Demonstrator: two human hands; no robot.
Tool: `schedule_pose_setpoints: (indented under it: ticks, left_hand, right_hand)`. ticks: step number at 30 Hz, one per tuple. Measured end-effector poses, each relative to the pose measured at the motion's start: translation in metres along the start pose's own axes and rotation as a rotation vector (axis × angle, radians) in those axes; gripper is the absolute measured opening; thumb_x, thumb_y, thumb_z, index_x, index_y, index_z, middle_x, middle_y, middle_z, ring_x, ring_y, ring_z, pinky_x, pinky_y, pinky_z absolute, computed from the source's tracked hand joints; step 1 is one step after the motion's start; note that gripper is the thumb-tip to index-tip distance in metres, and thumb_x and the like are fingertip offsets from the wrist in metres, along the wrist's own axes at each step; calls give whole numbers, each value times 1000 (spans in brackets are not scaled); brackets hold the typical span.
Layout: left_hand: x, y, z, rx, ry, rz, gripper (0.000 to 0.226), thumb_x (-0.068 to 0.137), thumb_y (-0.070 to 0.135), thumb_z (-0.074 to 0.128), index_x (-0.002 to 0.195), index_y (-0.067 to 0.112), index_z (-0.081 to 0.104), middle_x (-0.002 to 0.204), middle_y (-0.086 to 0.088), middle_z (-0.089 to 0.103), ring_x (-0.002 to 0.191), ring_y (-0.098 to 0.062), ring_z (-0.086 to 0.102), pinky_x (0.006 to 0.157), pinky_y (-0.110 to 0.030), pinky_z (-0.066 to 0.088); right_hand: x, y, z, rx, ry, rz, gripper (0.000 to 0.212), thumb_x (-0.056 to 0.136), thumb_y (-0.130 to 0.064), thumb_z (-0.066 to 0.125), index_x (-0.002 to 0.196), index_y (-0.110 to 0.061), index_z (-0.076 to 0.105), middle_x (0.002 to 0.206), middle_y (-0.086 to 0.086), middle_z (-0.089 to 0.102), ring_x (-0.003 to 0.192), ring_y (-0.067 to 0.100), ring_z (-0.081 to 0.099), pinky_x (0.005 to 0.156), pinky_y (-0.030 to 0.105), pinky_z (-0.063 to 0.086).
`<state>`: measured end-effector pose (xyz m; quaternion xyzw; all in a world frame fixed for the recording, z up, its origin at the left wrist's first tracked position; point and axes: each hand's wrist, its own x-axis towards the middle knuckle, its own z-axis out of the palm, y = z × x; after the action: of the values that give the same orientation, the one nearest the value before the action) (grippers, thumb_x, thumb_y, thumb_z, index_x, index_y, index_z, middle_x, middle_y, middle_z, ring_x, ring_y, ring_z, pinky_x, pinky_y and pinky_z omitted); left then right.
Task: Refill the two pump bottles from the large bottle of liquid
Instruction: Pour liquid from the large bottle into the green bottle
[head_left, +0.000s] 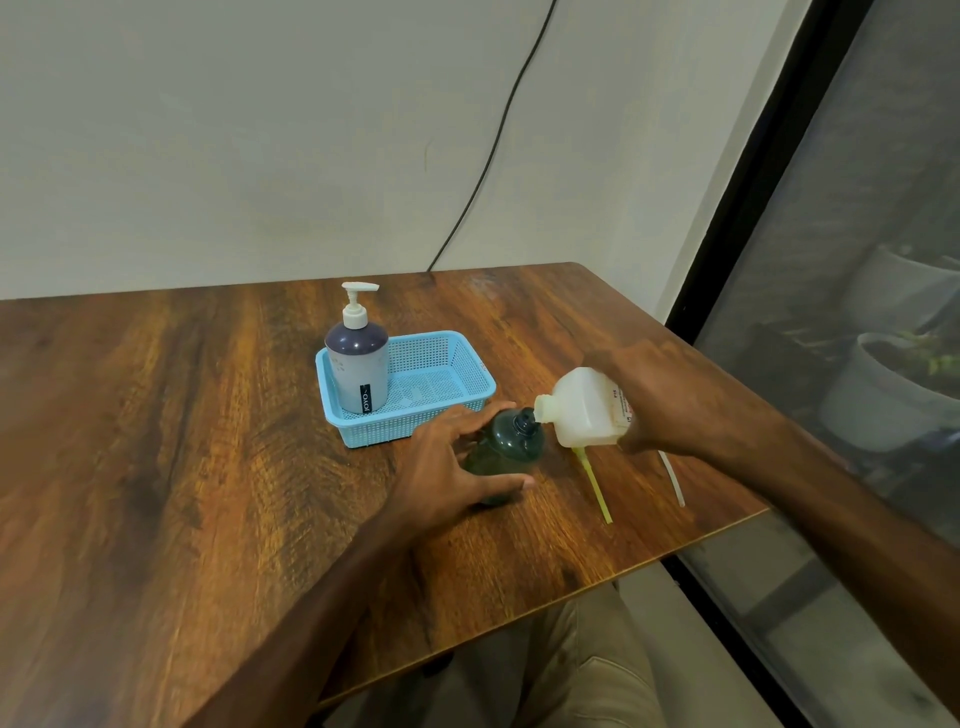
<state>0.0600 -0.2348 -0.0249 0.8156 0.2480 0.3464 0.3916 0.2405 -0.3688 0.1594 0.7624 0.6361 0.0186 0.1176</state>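
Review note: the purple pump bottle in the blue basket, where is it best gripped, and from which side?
Grip the purple pump bottle round its wide body, above the blue basket rim, coming from its right. It stands upright at the basket's left end, so the left wall crowds that side; the slim pump head would probably depress.

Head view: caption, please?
Right hand tips large white bottle into dark bottle held by left hand; pump bottle stands in blue basket.

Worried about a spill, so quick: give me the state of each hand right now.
Left hand: holds the green bottle steady.
Right hand: grips the tilted large bottle.
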Motion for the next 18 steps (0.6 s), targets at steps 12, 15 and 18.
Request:
schedule_pose_setpoints:
  ticks: [12,15,18]
  left_hand:
    - [-1,4,-2,-1,24,46,77,61,76,87,129,71,51,124,28,65,120,4,60,95,-18,56]
    - [0,3,-1,-3,31,50,78,60,78,87,129,72,51,123,29,65,120,5,60,94,-17,57]
    - [0,1,0,-11,35,47,78,60,77,88,129,70,53,122,28,65,119,4,61,94,-20,58]
  right_hand:
    - [7,9,11,86,-25,39,79,87,-27,77,152,-17,33,150,3,43,136,18,42,109,25,32]
    - [7,11,16,136,-55,44,82,88,-23,76,154,-17,28,155,2,36,141,18,36,112,25,28]
    - [8,9,14,63,4,23,81,85,-26,78,152,-21,31,152,0,39,139,16,38,111,25,31]
